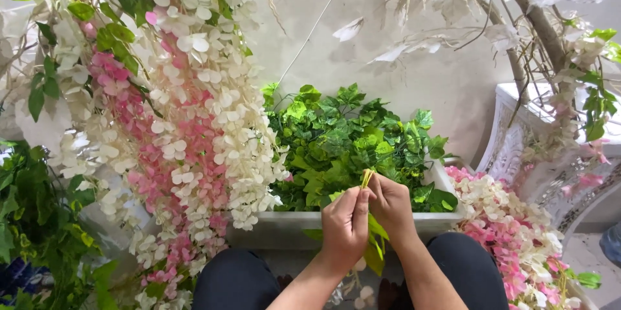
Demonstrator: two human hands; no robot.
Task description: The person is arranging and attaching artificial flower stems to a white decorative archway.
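Both hands meet over the near rim of a white planter box (284, 224), and their fingers pinch one thin green stem (367, 177) between them: the left hand (346, 222) is curled closed around the lower part of the stem, thumb pressed to fingertips, and the right hand (390, 205) is closed on it from the other side, knuckles touching the left. The pale tip of the stem stands up just above the fingertips; below the fingers its yellow-green leaves (375, 245) hang down between the wrists, partly covered by the palms. Just beyond the fingertips the box is packed with dark green ivy-like foliage (349, 135), so there is little free room ahead. To the left of the fingers, hanging strands of cream and pink blossoms (194, 122) drop close beside the box. To the right of the fingers a heap of pink and white flowers (504, 219) lies against the box end, with a carved white stand (517, 135) behind it. Above, past the foliage, the plain pale wall leaves the most open space. How the stem is seated in the fingers cannot be made out, and the dark trouser knees (239, 277) and forearms are cut off by the lower edge.
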